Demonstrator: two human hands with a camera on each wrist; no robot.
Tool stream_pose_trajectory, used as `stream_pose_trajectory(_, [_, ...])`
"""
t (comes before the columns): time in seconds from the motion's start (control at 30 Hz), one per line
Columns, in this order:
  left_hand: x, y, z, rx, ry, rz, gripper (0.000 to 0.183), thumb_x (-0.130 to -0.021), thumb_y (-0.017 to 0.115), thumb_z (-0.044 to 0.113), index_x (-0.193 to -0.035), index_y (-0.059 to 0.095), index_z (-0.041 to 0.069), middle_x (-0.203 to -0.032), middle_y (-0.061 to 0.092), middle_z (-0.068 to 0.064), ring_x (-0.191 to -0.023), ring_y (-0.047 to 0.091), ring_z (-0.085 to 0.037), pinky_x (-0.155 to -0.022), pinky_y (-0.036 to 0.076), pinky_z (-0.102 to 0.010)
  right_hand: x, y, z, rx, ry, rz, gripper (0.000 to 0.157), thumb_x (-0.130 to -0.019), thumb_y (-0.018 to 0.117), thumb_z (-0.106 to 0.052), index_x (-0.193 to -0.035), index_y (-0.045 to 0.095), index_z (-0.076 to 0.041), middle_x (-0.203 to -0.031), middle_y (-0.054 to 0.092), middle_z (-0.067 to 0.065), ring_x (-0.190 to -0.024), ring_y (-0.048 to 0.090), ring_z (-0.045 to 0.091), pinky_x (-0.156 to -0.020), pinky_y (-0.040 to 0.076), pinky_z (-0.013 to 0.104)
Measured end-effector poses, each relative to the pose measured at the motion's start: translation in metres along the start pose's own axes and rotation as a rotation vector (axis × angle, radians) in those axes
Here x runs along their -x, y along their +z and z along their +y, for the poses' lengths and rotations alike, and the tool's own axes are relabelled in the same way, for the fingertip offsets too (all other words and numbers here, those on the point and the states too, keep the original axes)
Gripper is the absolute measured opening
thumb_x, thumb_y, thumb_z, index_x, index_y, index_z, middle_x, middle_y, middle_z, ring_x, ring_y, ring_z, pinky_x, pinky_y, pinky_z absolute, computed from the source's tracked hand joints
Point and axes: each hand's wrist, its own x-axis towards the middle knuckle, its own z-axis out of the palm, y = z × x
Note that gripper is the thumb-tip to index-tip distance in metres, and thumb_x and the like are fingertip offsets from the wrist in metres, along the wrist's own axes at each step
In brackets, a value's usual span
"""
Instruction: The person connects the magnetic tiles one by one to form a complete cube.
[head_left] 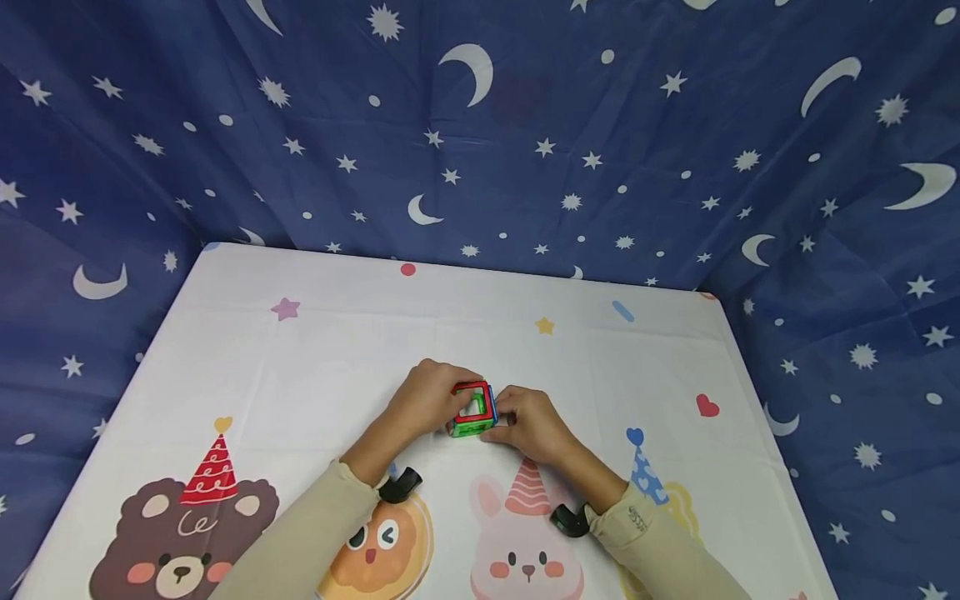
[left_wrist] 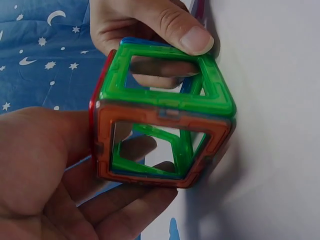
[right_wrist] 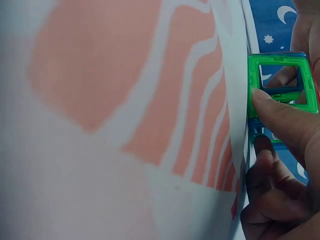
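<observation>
Between both hands, at the middle of the tablecloth in the head view, sits a small cube of magnetic tiles [head_left: 472, 428] with open square centres. Its top tile [head_left: 491, 406] is red, the near side is green, and blue shows on the right. An orange tile [left_wrist: 102, 142] faces the left wrist camera. My left hand [head_left: 433, 397] grips the cube from the left, its fingers round the far side. From the right, my right hand [head_left: 531, 421] holds it, with the thumb [right_wrist: 280, 112] on the green tile [right_wrist: 253, 75] and fingers on the blue side.
A white tablecloth [head_left: 337, 333] printed with cartoon animals, stars and hearts covers the table. Dark blue curtains [head_left: 517, 150] with moons and stars hang behind and at both sides. Black wrist straps [head_left: 401, 485] sit at the sleeve cuffs.
</observation>
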Motion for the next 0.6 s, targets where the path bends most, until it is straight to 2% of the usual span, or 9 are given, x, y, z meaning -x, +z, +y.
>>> stream_pose_trajectory(0.2, [-0.0008, -0.003, -0.0018, 0.006, 0.021, -0.03, 0.022, -0.092, 0.073, 0.013, -0.112, 0.08, 0.018, -0.103, 0.079, 0.0, -0.09, 0.07, -0.016, -0.076, 0.054, -0.031, -0.0002, 0.0006, -0.0007, 0.018, -0.029, 0.014, 0.016, -0.074, 0.092, -0.015, -0.078, 0.076, -0.012, -0.088, 0.07, -0.006, -0.074, 0.057, 0.005, -0.06, 0.048, 0.019])
stream_pose_trajectory(0.5, [-0.0011, -0.0063, 0.002, 0.001, 0.046, -0.057, 0.02, -0.09, 0.074, 0.01, -0.109, 0.08, 0.015, -0.1, 0.078, -0.001, -0.091, 0.068, -0.019, -0.079, 0.054, -0.033, -0.0009, 0.0008, -0.0082, 0.077, -0.026, 0.033, 0.019, -0.072, 0.093, -0.014, -0.08, 0.077, -0.01, -0.076, 0.063, -0.008, -0.062, 0.047, 0.003, -0.052, 0.04, 0.02])
stream_pose_trajectory(0.6, [-0.0011, -0.0072, 0.0044, -0.013, 0.045, -0.072, 0.02, -0.091, 0.073, 0.01, -0.11, 0.08, 0.015, -0.1, 0.078, -0.002, -0.09, 0.067, -0.019, -0.079, 0.053, -0.034, -0.0006, 0.001, -0.0086, 0.088, -0.028, 0.039, 0.019, -0.071, 0.094, -0.015, -0.079, 0.076, -0.01, -0.077, 0.063, -0.009, -0.063, 0.048, 0.003, -0.052, 0.041, 0.019])
